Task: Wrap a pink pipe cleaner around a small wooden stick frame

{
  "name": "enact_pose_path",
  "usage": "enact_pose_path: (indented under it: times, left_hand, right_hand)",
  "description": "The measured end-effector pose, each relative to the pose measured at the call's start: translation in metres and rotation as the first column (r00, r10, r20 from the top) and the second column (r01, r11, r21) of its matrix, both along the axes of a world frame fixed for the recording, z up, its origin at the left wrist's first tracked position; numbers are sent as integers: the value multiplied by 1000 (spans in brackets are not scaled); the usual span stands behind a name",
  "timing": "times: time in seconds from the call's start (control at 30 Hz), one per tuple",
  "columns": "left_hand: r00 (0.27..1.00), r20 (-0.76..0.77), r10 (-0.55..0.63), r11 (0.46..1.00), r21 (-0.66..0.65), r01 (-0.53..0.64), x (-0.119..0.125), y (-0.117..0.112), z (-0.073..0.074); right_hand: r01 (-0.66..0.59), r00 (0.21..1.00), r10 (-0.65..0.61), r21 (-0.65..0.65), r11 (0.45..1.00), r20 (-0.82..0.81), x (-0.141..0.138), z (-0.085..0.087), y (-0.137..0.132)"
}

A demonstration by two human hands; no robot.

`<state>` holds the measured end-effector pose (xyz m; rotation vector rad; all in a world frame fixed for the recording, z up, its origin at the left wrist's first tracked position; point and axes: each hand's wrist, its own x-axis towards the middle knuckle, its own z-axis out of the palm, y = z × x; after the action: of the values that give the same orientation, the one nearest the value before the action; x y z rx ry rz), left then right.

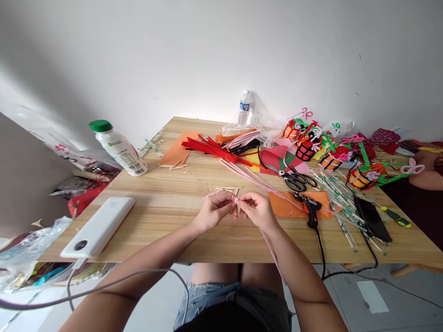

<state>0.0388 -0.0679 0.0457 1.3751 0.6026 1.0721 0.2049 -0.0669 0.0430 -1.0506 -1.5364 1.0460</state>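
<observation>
A pink pipe cleaner [269,245] is pinched between my two hands above the front middle of the table. My left hand [215,211] is closed on it; a twisted pink end [214,193] shows just behind those fingers. The fingertips of my right hand [258,210] press together on the same piece, almost touching the left ones. Its long tail hangs down past my right wrist, over the table edge. Thin wooden sticks [230,188] lie right behind my hands. More pink pipe cleaners [247,176] stretch across the table beyond them.
To the right lie black scissors [298,180], a glue gun [312,213] on orange paper, wrapped straws [341,203], a phone [372,219] and a screwdriver [396,216]. Several small pipe-cleaner baskets [332,159] stand behind. A power bank [100,226] and white bottle [121,150] are at left.
</observation>
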Motion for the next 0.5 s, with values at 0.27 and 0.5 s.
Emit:
enact_pose_path:
  times: [0.27, 0.5]
  left_hand:
    - [993, -60, 103, 982, 166, -92, -1, 2, -1]
    - [996, -39, 78, 989, 129, -72, 1, 5, -8]
  right_hand:
    - [-58, 997, 57, -25, 998, -47, 1, 3, 2]
    - [7, 1000, -7, 2, 1000, -15, 0, 0, 1]
